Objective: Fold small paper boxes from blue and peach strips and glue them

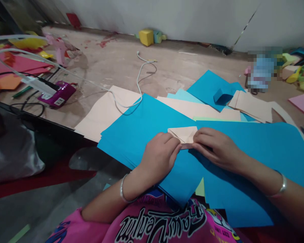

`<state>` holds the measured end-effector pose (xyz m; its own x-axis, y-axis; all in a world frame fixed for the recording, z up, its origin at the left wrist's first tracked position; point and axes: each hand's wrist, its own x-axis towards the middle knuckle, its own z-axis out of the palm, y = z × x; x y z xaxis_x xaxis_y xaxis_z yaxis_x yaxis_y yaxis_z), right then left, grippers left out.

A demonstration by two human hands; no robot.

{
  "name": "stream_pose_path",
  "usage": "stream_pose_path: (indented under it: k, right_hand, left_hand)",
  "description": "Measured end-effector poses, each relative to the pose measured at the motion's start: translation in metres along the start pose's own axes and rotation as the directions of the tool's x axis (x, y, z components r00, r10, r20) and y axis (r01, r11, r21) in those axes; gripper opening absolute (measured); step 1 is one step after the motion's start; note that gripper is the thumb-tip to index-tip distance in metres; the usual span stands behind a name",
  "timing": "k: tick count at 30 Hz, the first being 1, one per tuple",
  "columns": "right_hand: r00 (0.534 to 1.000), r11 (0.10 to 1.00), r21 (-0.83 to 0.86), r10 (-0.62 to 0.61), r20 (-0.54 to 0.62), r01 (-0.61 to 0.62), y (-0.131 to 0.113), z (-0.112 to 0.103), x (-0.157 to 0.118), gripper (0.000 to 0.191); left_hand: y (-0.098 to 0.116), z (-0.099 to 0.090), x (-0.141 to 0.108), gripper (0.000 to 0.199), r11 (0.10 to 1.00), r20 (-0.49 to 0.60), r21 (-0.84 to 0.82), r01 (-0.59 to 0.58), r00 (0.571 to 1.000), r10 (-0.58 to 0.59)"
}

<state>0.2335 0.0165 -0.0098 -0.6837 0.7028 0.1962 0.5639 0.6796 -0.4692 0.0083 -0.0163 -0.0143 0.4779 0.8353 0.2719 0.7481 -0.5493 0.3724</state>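
A small piece of folded cream paper [183,133] is pinched between both hands, with creases crossing its face and its near edge bent up. My left hand [162,152] grips its left side, fingers curled over the fold. On the other side my right hand [218,146] holds the right edge between thumb and fingers. Beneath the hands lie large blue paper sheets [255,145], overlapping at the table's near edge. The lower part of the cream paper is partly hidden by the fingers.
Loose cream sheets [103,111] lie at the left, crossed by a white cable [139,74]. A purple power socket [58,94] and a pink glue gun [59,50] are farther left. A yellow paper box [146,37] stands by the wall. Cut cream pieces [253,104] lie right.
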Motion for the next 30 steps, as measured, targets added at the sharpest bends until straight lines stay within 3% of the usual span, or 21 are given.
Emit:
stream_pose_path:
  k: [7,12,19,25,30]
  right_hand:
    - [0.992,0.959,-0.259,0.095,-0.088,-0.115,-0.005,0.011,0.0,0.033]
    - [0.991,0.949,-0.292,0.099,-0.085,-0.12,-0.006,0.01,0.0,0.033]
    - [0.993,0.991,-0.109,0.091,0.078,-0.083,0.0,-0.011,-0.004,0.039]
    - [0.983,0.985,-0.164,0.082,0.167,-0.055,0.005,-0.014,-0.006,0.019]
    - [0.969,0.991,-0.118,0.09,0.232,-0.064,0.007,-0.015,-0.006,0.016]
  left_hand:
    - [0.003,0.003,0.003,0.021,0.995,-0.014,0.053,0.083,0.996,-0.083]
    - [0.002,0.003,0.006,0.022,0.995,0.0,0.054,0.081,0.997,-0.081]
    - [-0.001,-0.008,-0.002,0.046,0.995,0.055,-0.091,0.033,0.998,-0.028]
    - [-0.001,-0.013,-0.008,0.019,0.997,0.187,-0.076,0.024,0.982,-0.009]
    - [-0.001,-0.014,-0.008,0.014,0.997,0.226,-0.058,0.047,0.974,-0.032]
